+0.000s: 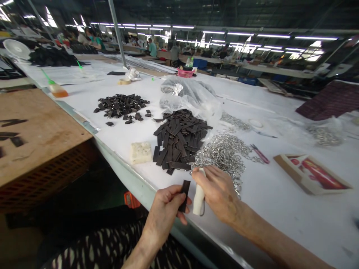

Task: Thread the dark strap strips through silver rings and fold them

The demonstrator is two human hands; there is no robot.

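Note:
Pinched between thumb and fingers of my left hand [165, 209] is a dark brown strip [184, 196], held upright at the table's near edge. Just to its right, my right hand [217, 188] is wrapped around the pale handle of an awl [199, 198]; a thin spike points away from me. The right fingertips are by a heap of silver metal rings [224, 153], and whether they touch a ring is hidden. Beyond my hands lies a pile of similar dark strips [182, 136]. Farther left is a pile of folded strips with rings [122, 106].
A whitish block [140, 152] sits left of the strips. Behind them is a clear plastic bag [193, 97]. Pink-handled snips [260, 154] and an open cardboard box [311, 173] lie to the right. A bottle of orange liquid [57, 89] stands far left. People work in the background.

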